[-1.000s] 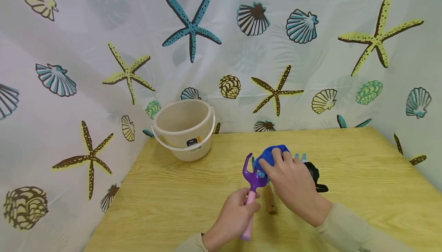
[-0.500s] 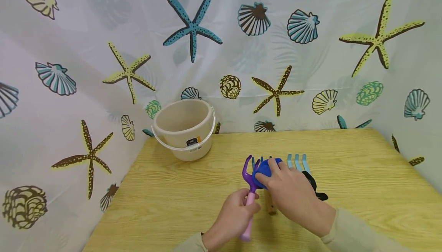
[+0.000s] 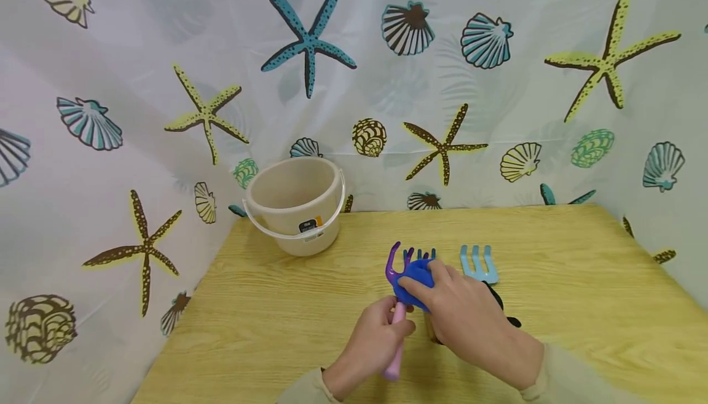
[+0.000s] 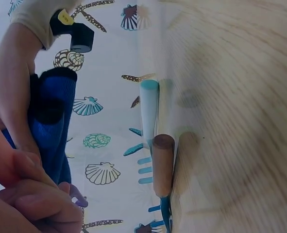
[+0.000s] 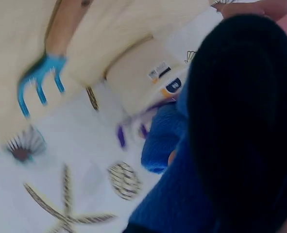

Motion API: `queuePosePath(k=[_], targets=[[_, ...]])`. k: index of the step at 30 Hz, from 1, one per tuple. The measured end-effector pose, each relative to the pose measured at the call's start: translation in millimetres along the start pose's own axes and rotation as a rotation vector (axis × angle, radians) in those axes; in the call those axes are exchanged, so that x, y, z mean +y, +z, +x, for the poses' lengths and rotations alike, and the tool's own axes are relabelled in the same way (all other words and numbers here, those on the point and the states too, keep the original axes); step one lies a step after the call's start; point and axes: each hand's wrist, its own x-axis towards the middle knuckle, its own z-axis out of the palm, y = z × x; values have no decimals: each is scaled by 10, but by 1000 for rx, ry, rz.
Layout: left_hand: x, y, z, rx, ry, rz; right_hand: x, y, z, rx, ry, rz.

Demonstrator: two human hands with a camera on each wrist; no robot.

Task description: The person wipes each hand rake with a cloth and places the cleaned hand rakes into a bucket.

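Observation:
My left hand [image 3: 372, 337] grips the pink handle of a purple-tined hand fork [image 3: 394, 364], holding it upright above the table. My right hand [image 3: 470, 319] holds a blue, fuzzy cloth item with black parts [image 3: 410, 290] against the fork's head, covering the base of its tines. In the left wrist view this blue-and-black cloth [image 4: 56, 131] hangs in folds; its exact kind is unclear. A blue hand fork with a wooden handle [image 4: 162, 165] lies on the table behind the hands, partly hidden. A light blue hand fork [image 3: 480, 272] lies to its right, its handle covered by my right hand.
A beige bucket [image 3: 295, 227] with a white bail handle stands at the back left of the wooden table [image 3: 265, 318]. A white curtain [image 3: 354, 84] printed with starfish and shells hangs behind and along both sides.
My right hand has brought the cloth down and left, from behind the purple fork's head onto it. The light blue fork's tines have come into sight. My left hand stays nearly still.

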Motion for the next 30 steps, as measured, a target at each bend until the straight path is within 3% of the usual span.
queuePosePath(k=[6,13,21,30], targets=[[13,32,-29,-56,47,-27,38,38,81,-47,81,129],[11,36,-38,-41,22,-93,57,69,71,-55,45,100],[-32,37,-21,-13,-21,-60,94,35,-15,-104,103,66],[-51,74,-60,-21,37,52,-17,93,136,-29,89,59]])
